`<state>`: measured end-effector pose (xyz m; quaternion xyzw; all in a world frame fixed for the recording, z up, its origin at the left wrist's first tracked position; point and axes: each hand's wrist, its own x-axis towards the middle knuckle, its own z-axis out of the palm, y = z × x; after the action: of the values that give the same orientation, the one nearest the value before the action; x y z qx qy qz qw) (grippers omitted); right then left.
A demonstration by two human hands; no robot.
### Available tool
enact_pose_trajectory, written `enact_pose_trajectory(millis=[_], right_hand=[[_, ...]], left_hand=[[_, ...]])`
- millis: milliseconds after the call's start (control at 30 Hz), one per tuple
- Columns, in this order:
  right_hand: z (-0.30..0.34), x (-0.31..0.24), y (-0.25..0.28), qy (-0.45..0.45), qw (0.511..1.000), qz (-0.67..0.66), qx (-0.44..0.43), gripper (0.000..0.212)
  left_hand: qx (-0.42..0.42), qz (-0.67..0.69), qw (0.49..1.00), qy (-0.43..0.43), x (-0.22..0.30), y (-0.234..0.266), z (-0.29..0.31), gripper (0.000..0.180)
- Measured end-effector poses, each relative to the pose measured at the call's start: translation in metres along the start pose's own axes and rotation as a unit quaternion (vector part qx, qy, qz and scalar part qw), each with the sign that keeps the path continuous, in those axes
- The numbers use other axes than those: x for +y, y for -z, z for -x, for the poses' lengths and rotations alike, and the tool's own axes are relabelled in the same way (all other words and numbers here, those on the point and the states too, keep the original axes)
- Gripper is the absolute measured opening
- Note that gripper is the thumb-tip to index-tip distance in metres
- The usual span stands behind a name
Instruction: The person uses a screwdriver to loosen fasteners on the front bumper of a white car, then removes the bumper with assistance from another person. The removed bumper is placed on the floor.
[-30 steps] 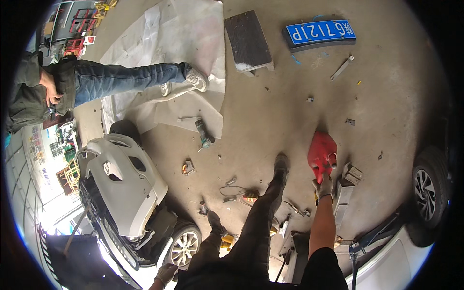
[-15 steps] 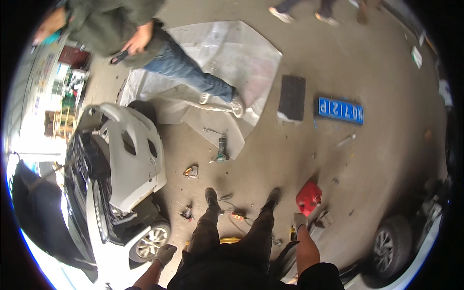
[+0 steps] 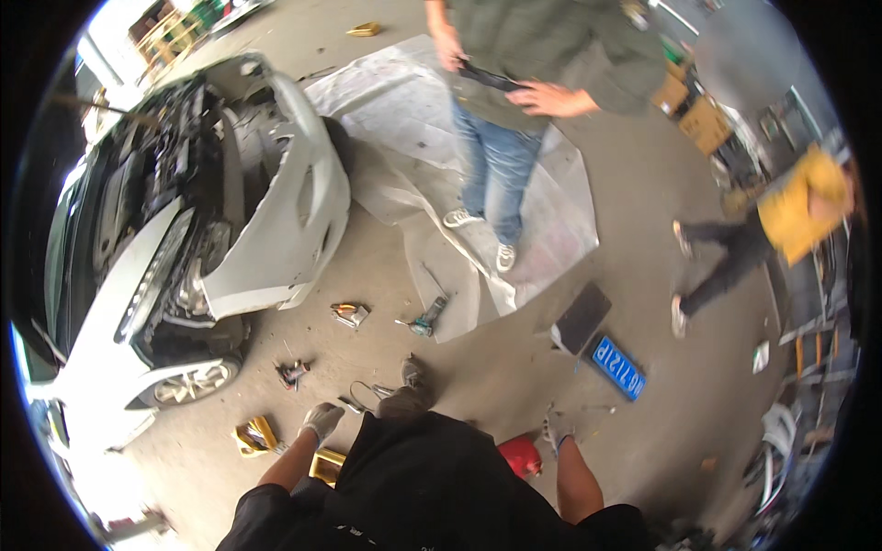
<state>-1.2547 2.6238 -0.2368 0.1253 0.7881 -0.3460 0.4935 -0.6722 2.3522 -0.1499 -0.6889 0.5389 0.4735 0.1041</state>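
My left hand [image 3: 323, 419], in a pale work glove, hangs over the floor beside my leg. Its fingers are loosely stretched and I see nothing in them. Out to the right is my gloved right hand [image 3: 553, 430], a little blurred, fingers pointing away from me, with nothing visible in it. A red container [image 3: 521, 456] stands on the floor just left of that hand, partly hidden by my black shirt. Nearest my left hand are a yellow tool or case [image 3: 328, 466], a yellow-handled item [image 3: 256, 437] and a dark tool with a cable [image 3: 352, 403].
A white car with a loosened front bumper [image 3: 303, 202] stands at left. A cordless drill [image 3: 427, 317], pliers [image 3: 348, 313], a red-black power tool [image 3: 293, 374], a blue plate [image 3: 619, 367] and a plastic sheet [image 3: 570, 220] lie ahead. One person [image 3: 501, 165] stands on the sheet; another [image 3: 735, 248] walks at right.
My view has swung right and my body has turned. The person in green now faces me, both hands on a dark elongated object. A person in yellow shows at right. My hands stay low and apart.
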Motion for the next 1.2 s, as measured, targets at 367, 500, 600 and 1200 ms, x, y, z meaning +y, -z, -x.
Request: enact_pose_trajectory(millis=[367,500,600,1200], right_hand=[[0.022,-0.162,-0.125,0.091,0.957,0.259,-0.092,0.022],[-0.02,-0.213,-0.145,0.092,0.952,0.263,-0.13,0.023],[-0.066,-0.259,-0.166,0.102,0.925,0.336,-0.147,0.019],[-0.173,-0.578,-0.273,0.157,0.879,0.373,-0.252,0.015]], left_hand=[[0.021,0.031,0.997,0.063,0.052,0.049,-0.007,0.053],[0.024,0.061,0.99,0.128,0.065,0.049,-0.003,0.053],[0.062,0.097,0.985,0.129,0.074,0.038,-0.012,0.053],[0.125,0.244,0.946,0.171,0.276,0.029,-0.079,0.051]])
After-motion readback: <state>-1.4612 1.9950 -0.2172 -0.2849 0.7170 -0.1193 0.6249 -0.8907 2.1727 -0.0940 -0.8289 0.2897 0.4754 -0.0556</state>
